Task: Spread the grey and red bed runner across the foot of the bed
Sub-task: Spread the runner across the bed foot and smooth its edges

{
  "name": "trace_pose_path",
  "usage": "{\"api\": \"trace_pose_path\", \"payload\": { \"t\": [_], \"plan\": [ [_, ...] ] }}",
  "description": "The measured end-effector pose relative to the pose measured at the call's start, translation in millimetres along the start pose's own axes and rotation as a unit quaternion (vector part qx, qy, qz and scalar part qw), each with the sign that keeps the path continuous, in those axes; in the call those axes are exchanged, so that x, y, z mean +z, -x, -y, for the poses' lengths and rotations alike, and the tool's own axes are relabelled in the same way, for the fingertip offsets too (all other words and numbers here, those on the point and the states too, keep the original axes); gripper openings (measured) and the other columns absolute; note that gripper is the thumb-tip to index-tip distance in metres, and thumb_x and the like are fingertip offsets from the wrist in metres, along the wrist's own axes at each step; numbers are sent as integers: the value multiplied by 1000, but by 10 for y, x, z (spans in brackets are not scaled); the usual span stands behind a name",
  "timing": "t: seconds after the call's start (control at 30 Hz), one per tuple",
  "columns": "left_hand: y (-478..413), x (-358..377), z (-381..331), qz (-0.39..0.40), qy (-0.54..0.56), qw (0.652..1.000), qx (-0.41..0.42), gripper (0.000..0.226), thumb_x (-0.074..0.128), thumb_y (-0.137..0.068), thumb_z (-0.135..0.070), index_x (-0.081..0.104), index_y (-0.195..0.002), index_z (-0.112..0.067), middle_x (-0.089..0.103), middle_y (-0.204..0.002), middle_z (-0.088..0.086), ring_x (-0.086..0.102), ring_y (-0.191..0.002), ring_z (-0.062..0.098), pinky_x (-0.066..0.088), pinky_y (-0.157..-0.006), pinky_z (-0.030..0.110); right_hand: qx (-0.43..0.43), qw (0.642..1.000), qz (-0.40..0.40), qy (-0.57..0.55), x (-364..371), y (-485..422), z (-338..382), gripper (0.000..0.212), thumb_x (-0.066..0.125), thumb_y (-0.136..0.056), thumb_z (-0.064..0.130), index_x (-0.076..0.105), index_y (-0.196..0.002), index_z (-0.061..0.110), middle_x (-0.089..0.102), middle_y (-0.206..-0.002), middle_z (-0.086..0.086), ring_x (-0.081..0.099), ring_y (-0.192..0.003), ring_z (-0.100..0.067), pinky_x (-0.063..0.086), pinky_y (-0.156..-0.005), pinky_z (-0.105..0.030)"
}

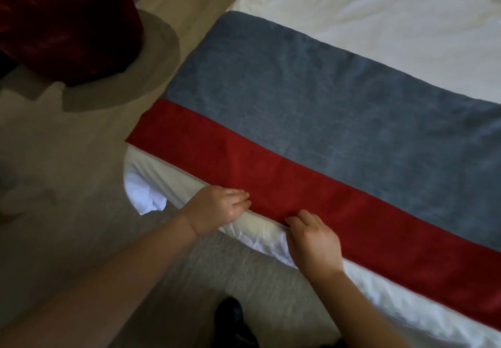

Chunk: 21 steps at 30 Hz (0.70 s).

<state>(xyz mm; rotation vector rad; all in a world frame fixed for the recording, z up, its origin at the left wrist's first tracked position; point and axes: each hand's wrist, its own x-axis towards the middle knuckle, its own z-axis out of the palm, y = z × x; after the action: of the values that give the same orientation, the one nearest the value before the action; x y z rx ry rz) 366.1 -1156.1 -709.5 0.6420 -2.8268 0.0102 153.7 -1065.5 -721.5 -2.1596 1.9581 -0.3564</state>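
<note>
The bed runner (311, 119) lies flat across the white bed (379, 16), its grey band on the far side and its red band (339, 212) along the near edge. Its left end reaches the bed's left side. My left hand (219, 206) holds the near edge of the red band, fingers on top. My right hand (311, 239) grips the same edge a little to the right, fingers curled over the hem. The two hands are about a hand's width apart.
A dark red cushion (67, 22) sits on the floor at the upper left. White sheet (146, 193) bunches out at the bed's near-left corner. Beige carpet (67, 185) surrounds the bed, and a dark shoe (230, 318) shows at the bottom.
</note>
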Motion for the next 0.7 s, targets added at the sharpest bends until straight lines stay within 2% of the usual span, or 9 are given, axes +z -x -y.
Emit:
{"api": "trace_pose_path", "payload": {
  "t": [0.13,0.2,0.3,0.37,0.43,0.47,0.53,0.57,0.7],
  "plan": [
    [222,-130,386,-16,-39,996,-77,34,44,-75,-1,77,-83,-2,74,-89,14,73,-77,24,59,-54,30,-17,1000,6,8,6,-245,263,30,85,-47,7,72,-72,14,60,-64,-1,59,-53,-22,43,-36,-25],
    [353,-199,540,-5,-41,993,-106,37,40,-73,-3,77,-79,-2,74,-84,14,73,-70,24,57,-48,29,-15,999,27,13,45,-331,415,30,87,-40,6,71,-64,15,59,-59,1,57,-50,-19,41,-34,-22],
    [471,-211,610,20,-33,992,-123,35,44,-70,-3,78,-76,-4,75,-81,13,73,-66,22,56,-45,28,5,998,66,21,98,-335,533,33,88,-33,3,69,-57,15,58,-56,2,56,-47,-16,40,-33,-21],
    [453,-213,561,57,-26,987,-148,24,57,-62,0,78,-73,-5,75,-79,12,73,-65,21,56,-45,28,2,995,94,26,64,-327,534,33,89,-34,5,70,-58,16,59,-57,3,57,-48,-16,41,-34,-21],
    [419,-223,520,99,-18,977,-186,19,58,-65,-9,77,-69,-7,75,-76,9,72,-65,21,56,-47,28,-20,992,115,41,-69,-379,501,27,90,-42,19,68,-57,19,58,-57,5,58,-49,-15,42,-35,-21],
    [366,-261,509,118,1,970,-214,26,54,-73,-22,76,-68,-9,74,-75,8,72,-66,21,56,-49,29,-33,991,122,47,-165,-432,467,24,88,-49,28,68,-59,20,58,-59,5,58,-51,-16,43,-37,-22],
    [135,-408,532,106,25,961,-255,47,46,-76,-46,77,-75,-11,74,-81,6,72,-76,21,57,-58,32,-31,991,121,50,-409,-607,363,23,77,-66,42,69,-71,21,61,-68,3,60,-61,-19,46,-45,-26],
    [-65,-516,571,79,21,962,-260,52,45,-75,-51,77,-82,-11,75,-89,7,72,-85,21,58,-64,33,-13,993,109,52,-555,-720,297,26,70,-73,45,69,-80,20,62,-75,1,61,-69,-22,48,-51,-30],
    [-1251,-981,751,-7,16,968,-249,62,47,-79,-54,67,-117,-10,63,-125,12,59,-118,25,51,-89,39,56,997,28,46,-1189,-1180,-113,46,55,-85,50,63,-113,16,61,-104,-7,58,-98,-29,51,-75,-37]
  ]
}}
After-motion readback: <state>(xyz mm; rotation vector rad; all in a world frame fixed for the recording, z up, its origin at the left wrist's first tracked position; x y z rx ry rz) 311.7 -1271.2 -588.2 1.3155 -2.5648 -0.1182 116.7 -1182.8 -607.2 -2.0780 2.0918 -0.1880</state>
